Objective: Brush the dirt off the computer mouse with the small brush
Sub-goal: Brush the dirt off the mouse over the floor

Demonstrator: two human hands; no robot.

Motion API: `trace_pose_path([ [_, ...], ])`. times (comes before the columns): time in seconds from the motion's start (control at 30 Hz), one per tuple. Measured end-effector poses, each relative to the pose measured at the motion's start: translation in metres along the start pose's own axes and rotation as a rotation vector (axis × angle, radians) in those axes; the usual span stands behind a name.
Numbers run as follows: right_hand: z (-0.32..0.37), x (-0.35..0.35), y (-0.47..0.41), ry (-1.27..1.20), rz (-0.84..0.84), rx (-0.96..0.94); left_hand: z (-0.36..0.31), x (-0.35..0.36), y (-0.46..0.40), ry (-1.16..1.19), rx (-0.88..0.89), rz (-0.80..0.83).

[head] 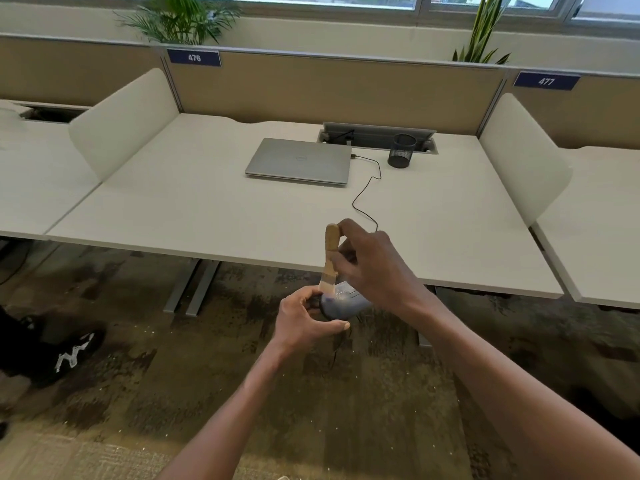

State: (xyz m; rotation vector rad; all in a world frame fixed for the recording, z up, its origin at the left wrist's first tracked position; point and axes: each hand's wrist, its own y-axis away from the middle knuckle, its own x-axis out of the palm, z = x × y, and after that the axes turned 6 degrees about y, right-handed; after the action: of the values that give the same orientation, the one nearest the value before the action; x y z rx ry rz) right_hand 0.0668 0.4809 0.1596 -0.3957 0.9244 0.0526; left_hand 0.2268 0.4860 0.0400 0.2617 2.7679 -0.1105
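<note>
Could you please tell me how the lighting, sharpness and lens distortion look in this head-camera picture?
In the head view, soft daylight comes from the windows behind the desk, with no harsh shadows; the wide lens bows the desk edges and partitions; the laptop is fairly sharp, while the mouse and brush between the left hand and right hand look slightly soft.
</note>
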Motion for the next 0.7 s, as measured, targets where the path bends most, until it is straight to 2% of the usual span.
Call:
trace_pose_path([
  [0.17,-0.003,-0.003,0.001,0.043,0.061,0.006,0.000,0.000,0.001,0.045,-0.003,0.004],
  [0.37,-0.010,-0.008,-0.002,0.057,0.048,0.062,0.002,-0.001,0.005,0.081,-0.001,0.004],
  [0.5,-0.011,-0.009,-0.001,-0.020,0.018,0.079,0.006,-0.004,0.008,0.082,-0.004,-0.008],
  [0.7,-0.012,-0.006,0.005,-0.042,0.099,0.075,0.010,-0.011,0.010,0.124,-0.014,-0.006],
])
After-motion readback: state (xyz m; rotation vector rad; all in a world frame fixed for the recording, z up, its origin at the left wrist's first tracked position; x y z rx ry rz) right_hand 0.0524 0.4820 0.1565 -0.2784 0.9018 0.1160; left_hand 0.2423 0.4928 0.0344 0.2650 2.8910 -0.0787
